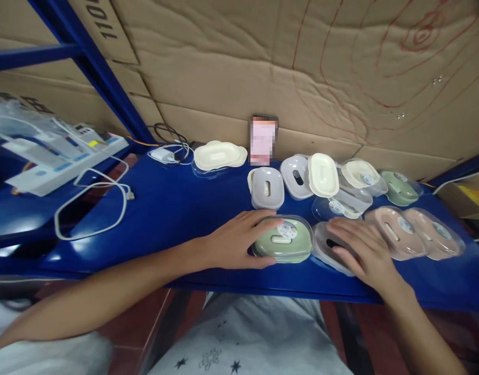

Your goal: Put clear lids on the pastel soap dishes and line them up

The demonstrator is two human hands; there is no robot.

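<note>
Fingers of my left hand (239,239) lie spread against the green soap box (283,240) near the table (177,203) edge; my right hand (362,250), fingers apart, presses the clear lid (321,245) just beside it. Other boxes behind sit unsorted.

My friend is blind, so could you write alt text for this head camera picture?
A person's left hand rests on a green oval plastic soap box and the right hand on a clear-lidded grey box, both on a blue metal shelf. More cream, grey, green and pink boxes lie behind them.
</note>
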